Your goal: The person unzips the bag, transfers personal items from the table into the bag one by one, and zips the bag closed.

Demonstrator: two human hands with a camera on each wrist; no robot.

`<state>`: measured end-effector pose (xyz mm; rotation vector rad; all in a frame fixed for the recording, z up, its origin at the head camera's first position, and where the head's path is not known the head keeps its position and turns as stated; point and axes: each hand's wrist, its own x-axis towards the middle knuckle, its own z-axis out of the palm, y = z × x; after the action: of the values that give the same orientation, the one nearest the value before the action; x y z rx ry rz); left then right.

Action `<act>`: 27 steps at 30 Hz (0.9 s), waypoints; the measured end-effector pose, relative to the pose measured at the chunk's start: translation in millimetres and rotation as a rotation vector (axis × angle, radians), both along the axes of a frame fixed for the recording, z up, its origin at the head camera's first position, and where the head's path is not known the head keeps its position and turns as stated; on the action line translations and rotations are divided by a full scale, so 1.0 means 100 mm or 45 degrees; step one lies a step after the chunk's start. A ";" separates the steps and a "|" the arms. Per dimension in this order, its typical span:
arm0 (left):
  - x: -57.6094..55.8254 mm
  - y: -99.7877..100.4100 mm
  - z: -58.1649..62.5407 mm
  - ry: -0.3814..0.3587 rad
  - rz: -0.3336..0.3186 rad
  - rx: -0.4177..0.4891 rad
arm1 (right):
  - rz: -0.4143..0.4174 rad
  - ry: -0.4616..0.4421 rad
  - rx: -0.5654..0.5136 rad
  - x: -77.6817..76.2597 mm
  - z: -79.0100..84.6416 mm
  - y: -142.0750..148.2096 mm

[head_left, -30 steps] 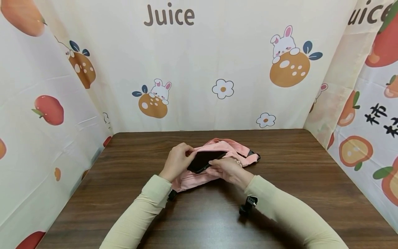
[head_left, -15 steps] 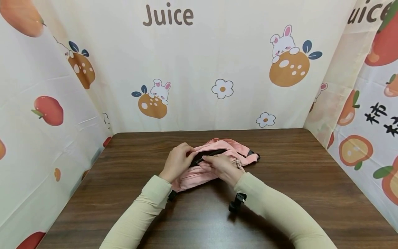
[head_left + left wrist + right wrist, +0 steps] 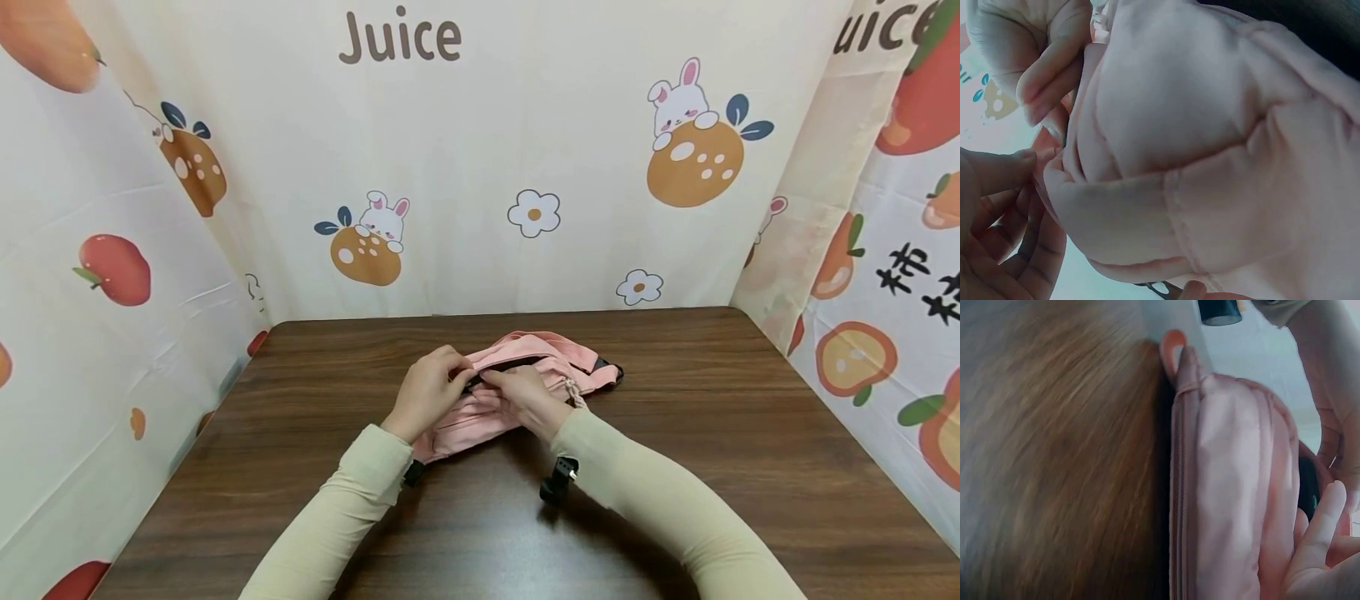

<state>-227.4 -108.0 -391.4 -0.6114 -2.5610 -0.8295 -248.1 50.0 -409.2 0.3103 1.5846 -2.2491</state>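
A pink waist bag (image 3: 480,421) lies on the table with its top pocket unzipped. At the left end of the opening, my left hand (image 3: 429,390) pinches the bag's edge between thumb and fingers. My right hand (image 3: 529,395) grips the front lip, thumb at the opening and fingers against the outside. A black phone (image 3: 1308,487) sits down in the pocket; only a small dark part shows in the right wrist view. Both hands and the pink fabric (image 3: 1172,94) appear close up in the left wrist view.
The brown wooden table (image 3: 300,467) extends around the bag. A pink strap with a black buckle (image 3: 609,370) lies behind and right of it. A braided cord (image 3: 575,393) hangs beside the right wrist. Printed curtains (image 3: 465,167) enclose the back and sides.
The phone has slid down into the bag, from mostly visible to nearly hidden. My right hand has moved left and slightly up with it, while my left hand has stayed at the opening's left end.
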 end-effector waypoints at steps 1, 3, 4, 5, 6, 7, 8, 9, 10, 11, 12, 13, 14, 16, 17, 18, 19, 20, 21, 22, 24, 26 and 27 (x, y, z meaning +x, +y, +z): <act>0.00 0.00 0.00 -0.016 -0.001 -0.002 | 0.008 0.000 0.005 0.00 0.00 0.00; 0.00 -0.01 0.00 -0.054 -0.002 -0.007 | 0.040 0.005 0.027 0.00 -0.01 0.02; 0.00 -0.01 -0.01 -0.074 -0.002 -0.014 | 0.060 0.012 0.045 0.00 -0.01 0.03; 0.00 -0.01 -0.01 -0.095 -0.001 -0.026 | 0.080 0.020 0.059 0.01 -0.01 0.04; -0.01 -0.02 -0.02 -0.111 -0.002 -0.034 | 0.101 0.032 0.071 0.01 0.00 0.06; -0.01 -0.02 -0.02 -0.125 -0.002 -0.045 | 0.123 0.041 0.090 0.01 0.00 0.07; -0.02 -0.02 -0.03 -0.137 -0.003 -0.056 | 0.142 0.052 0.106 0.01 0.01 0.09; -0.02 -0.02 -0.03 -0.146 -0.003 -0.066 | 0.161 0.066 0.124 0.01 0.01 0.10; -0.03 -0.02 -0.04 -0.151 -0.002 -0.076 | 0.178 0.079 0.151 0.01 0.02 0.12; -0.04 -0.03 -0.04 -0.155 -0.003 -0.083 | 0.199 0.090 0.184 0.02 0.03 0.13; -0.04 -0.03 -0.04 -0.155 -0.004 -0.086 | 0.223 0.102 0.231 0.02 0.04 0.15; -0.04 -0.03 -0.05 -0.157 -0.004 -0.089 | 0.252 0.130 0.282 0.02 0.05 0.16; -0.04 -0.03 -0.05 -0.155 -0.006 -0.091 | 0.281 0.156 0.346 0.02 0.05 0.18; -0.04 -0.03 -0.06 -0.144 -0.011 -0.091 | 0.338 0.237 0.499 0.03 0.07 0.23; -0.04 -0.03 -0.06 -0.139 -0.015 -0.088 | 0.368 0.293 0.578 0.03 0.08 0.25; -0.04 -0.03 -0.06 -0.131 -0.016 -0.086 | 0.392 0.351 0.648 0.03 0.09 0.27; -0.04 -0.03 -0.07 -0.122 -0.021 -0.086 | 0.413 0.417 0.716 0.03 0.10 0.30; -0.04 -0.04 -0.07 -0.114 -0.025 -0.089 | 0.427 0.478 0.786 0.03 0.12 0.32; -0.04 -0.04 -0.08 -0.104 -0.027 -0.093 | 0.444 0.553 0.843 0.03 0.14 0.35; -0.05 -0.04 -0.08 -0.097 -0.028 -0.097 | 0.454 0.623 0.893 0.03 0.16 0.38; -0.05 -0.04 -0.09 -0.082 -0.030 -0.106 | 0.476 0.784 1.014 0.03 0.21 0.43; -0.06 -0.04 -0.09 -0.070 -0.034 -0.111 | 0.474 0.989 1.182 0.02 0.24 0.48; -0.06 -0.04 -0.09 -0.066 -0.035 -0.111 | 0.472 1.099 1.268 0.02 0.25 0.50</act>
<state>-233.3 -111.6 -400.7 -0.6610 -2.6527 -0.7551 -246.1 100.1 -384.3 -0.7637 2.8045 -1.1642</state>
